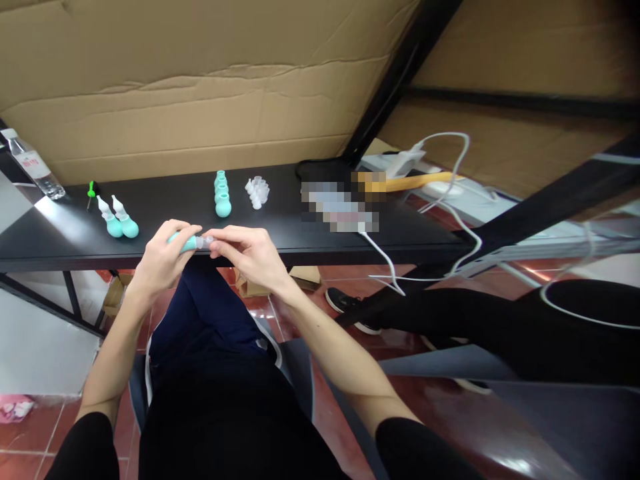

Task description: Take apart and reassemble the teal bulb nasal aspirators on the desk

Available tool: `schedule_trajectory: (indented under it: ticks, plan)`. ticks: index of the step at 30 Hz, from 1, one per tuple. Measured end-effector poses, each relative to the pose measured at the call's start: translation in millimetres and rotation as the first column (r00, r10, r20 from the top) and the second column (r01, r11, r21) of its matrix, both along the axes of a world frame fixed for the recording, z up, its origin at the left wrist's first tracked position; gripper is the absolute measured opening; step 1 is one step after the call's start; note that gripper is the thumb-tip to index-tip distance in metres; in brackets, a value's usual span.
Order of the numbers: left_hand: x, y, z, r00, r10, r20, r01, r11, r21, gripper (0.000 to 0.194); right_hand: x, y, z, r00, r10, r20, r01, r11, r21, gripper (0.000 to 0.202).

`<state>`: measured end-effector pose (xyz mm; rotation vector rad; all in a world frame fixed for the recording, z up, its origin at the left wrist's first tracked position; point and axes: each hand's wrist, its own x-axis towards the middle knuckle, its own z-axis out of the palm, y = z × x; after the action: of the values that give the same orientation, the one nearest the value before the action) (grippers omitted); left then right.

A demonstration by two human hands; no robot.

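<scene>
My left hand (164,259) is closed around a teal squeeze bulb (189,244) above the front edge of the black table. At the bulb's open end sits a clear plastic nozzle (202,243), pinched by the fingertips of my right hand (253,252); whether it is fully seated I cannot tell. Two teal bulbs with clear nozzles, aspirator-like (120,225), lie side by side to the left. Beyond my hands, several bare teal bulbs (223,205) stand in a row. Right of them is a small cluster of clear plastic nozzle parts (257,193).
On the black table (280,230) are a water bottle (36,165) and a green-handled tool (91,191) at the left. A blurred-out device with a white cable (381,248) lies right. Cardboard (200,87) walls the back. Another person's leg (450,320) is at the right.
</scene>
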<state>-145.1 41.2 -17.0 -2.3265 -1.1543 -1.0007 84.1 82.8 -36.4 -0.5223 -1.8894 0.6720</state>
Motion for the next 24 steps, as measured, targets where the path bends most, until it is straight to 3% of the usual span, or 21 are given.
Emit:
schedule_trajectory:
  ticks: [9,16,20,24]
  plan:
    - [1.9,-6.5,4.5,0.998,0.015,-0.068,-0.013,0.999,0.030,0.020,-1.1,-3.7,-6.3,0.983,-0.149,0.107,0.116,0.958,0.263,0.028]
    - [-4.0,-5.2,6.9,0.996,0.008,-0.092,-0.008,1.000,0.000,0.019,-10.9,-12.3,-12.5,0.956,-0.245,0.164,0.174,0.917,0.359,0.038]
    - [-5.0,-3.9,5.6,0.993,0.003,-0.121,-0.002,1.000,0.005,0.021,-12.4,-12.4,-17.5,0.921,-0.341,0.189,0.223,0.858,0.463,0.046]
    - [-5.2,-5.4,5.8,0.993,0.002,-0.118,-0.001,1.000,0.012,0.020,-13.7,-8.4,-23.8,0.923,-0.371,0.101,0.242,0.764,0.598,0.045]
